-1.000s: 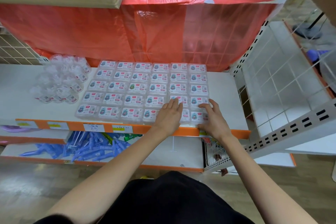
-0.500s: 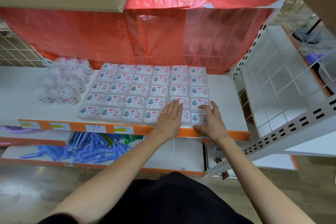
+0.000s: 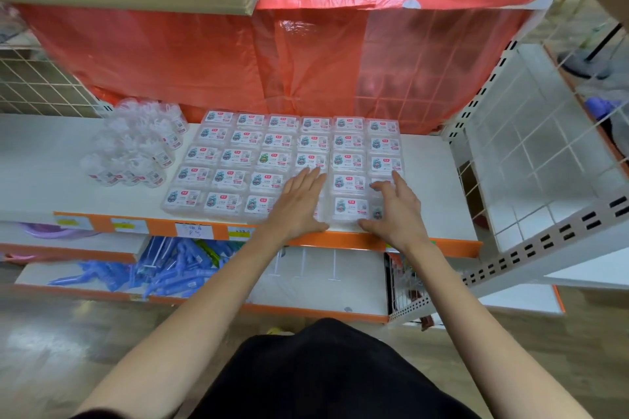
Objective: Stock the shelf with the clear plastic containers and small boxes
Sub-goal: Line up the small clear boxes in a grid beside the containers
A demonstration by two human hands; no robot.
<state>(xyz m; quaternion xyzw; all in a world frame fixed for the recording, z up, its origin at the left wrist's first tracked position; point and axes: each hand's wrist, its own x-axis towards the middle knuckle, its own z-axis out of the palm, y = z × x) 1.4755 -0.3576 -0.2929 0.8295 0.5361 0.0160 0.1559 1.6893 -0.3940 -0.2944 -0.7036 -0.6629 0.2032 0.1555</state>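
While the left hand (image 3: 301,202) lies flat, fingers straight, on the small boxes (image 3: 238,156), the right hand (image 3: 391,211) rests fingers-spread on the front-right ones (thumb at their edge), all on the shelf (image 3: 432,180), clear plastic containers (image 3: 136,150) just left.

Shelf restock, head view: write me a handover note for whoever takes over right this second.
Left hand: open, flat on the front-row small boxes.
Right hand: open, fingers spread on the front-right boxes.
Placed: boxes in a six-by-five grid on the white shelf; clear containers clustered to their left.
Left: probably square up the front-right corner; no spare stock in view.
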